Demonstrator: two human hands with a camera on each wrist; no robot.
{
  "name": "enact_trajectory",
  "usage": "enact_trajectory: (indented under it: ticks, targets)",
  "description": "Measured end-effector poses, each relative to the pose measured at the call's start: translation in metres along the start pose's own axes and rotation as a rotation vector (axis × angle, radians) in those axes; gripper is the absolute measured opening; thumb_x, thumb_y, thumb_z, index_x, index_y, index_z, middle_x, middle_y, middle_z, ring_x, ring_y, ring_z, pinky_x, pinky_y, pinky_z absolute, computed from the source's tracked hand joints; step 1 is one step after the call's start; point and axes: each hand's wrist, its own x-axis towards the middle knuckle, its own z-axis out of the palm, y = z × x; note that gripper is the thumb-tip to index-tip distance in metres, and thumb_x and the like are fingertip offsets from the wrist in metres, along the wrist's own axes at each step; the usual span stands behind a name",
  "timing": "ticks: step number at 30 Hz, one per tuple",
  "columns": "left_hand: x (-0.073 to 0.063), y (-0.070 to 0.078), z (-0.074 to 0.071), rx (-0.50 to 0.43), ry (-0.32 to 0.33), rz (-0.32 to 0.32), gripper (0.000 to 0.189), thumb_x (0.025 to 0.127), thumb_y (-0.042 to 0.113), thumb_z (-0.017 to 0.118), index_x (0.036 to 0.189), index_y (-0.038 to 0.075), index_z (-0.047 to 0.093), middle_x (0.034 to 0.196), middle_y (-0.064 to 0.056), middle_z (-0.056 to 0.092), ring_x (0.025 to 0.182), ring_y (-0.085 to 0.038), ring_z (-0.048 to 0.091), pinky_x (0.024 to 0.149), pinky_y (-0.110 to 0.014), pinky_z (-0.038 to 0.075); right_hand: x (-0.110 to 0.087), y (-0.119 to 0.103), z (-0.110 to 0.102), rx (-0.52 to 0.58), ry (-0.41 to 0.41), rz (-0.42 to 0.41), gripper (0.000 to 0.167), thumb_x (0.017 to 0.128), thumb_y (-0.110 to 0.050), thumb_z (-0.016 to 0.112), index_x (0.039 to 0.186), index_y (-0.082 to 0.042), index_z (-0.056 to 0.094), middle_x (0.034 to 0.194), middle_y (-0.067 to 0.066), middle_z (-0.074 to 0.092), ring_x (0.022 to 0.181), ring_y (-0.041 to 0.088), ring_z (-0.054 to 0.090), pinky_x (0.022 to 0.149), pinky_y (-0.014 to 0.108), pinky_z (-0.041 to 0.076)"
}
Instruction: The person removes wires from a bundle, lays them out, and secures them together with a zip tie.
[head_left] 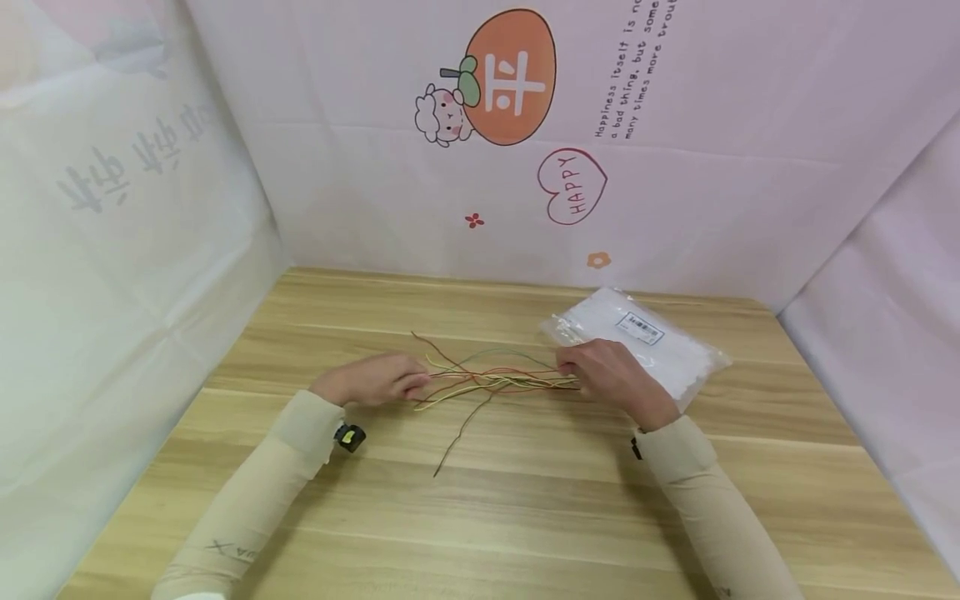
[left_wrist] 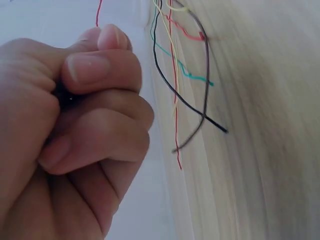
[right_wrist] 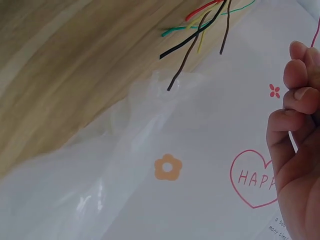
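Note:
A loose bundle of thin wires (head_left: 491, 385) in red, yellow, green, black and brown lies across the wooden table, its ends fanned out. At its left side my left hand (head_left: 378, 379) has its fingers curled in and pinches a red wire (left_wrist: 98, 12), which rises from between thumb and forefinger in the left wrist view. My right hand (head_left: 611, 375), at the bundle's other side, pinches a red wire (right_wrist: 315, 35) at the fingertips. Below the bundle, one dark wire (head_left: 459, 437) strays towards the front. Other free ends, such as a black wire (left_wrist: 172, 87), hang apart from the left fingers.
A clear plastic bag (head_left: 686, 358) with a barcode label and white contents lies behind and beside my right hand. White printed cloth (head_left: 360, 183) walls the table (head_left: 480, 533) at the back and both sides.

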Motion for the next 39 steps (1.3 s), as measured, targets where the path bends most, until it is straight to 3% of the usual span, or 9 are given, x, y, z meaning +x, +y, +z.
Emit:
enact_trajectory:
  ticks: [6,13,22,31,39]
  targets:
    - [-0.007,-0.007,-0.001,0.035,0.027,-0.017,0.038,0.112,0.014,0.050,0.075,0.013,0.058,0.067,0.011,0.046,0.060,-0.001,0.039,0.064,-0.022,0.041,-0.003,0.006,0.000,0.012,-0.012,0.025,0.020,0.090,0.005,0.070,0.084,-0.015,0.067,0.076,0.000,0.072,0.064,0.012,0.054,0.060,0.034,0.050]
    - [-0.011,-0.008,-0.002,0.038,0.047,0.007,0.040,0.111,0.012,0.051,0.072,0.016,0.057,0.067,0.011,0.047,0.060,0.000,0.039,0.065,-0.022,0.043,-0.006,0.011,-0.002,0.020,-0.040,0.067,0.024,0.087,0.006,0.074,0.083,-0.016,0.065,0.077,-0.002,0.071,0.066,0.012,0.055,0.060,0.034,0.048]
    - [-0.017,-0.009,-0.001,0.052,0.056,-0.005,0.043,0.111,0.011,0.051,0.069,0.014,0.057,0.063,0.012,0.045,0.057,0.001,0.038,0.065,-0.022,0.043,-0.012,0.019,-0.002,-0.001,-0.068,0.059,0.033,0.082,0.017,0.063,0.080,-0.016,0.059,0.070,-0.007,0.059,0.065,0.011,0.049,0.058,0.030,0.042]
    - [-0.019,-0.006,0.002,0.068,0.077,-0.004,0.047,0.113,0.010,0.044,0.070,0.007,0.064,0.060,0.011,0.045,0.051,0.001,0.034,0.057,-0.022,0.039,-0.011,0.018,0.003,-0.010,-0.106,0.046,0.039,0.071,0.023,0.054,0.078,-0.016,0.053,0.068,-0.009,0.043,0.065,0.011,0.042,0.059,0.026,0.035]
    - [-0.020,-0.009,0.003,0.055,0.120,-0.052,0.042,0.108,0.007,0.045,0.067,0.018,0.046,0.062,0.012,0.037,0.055,0.000,0.033,0.057,-0.021,0.034,-0.010,0.016,0.004,-0.028,-0.097,0.024,0.038,0.068,0.023,0.050,0.075,-0.015,0.052,0.066,-0.009,0.039,0.063,0.009,0.038,0.058,0.024,0.032]
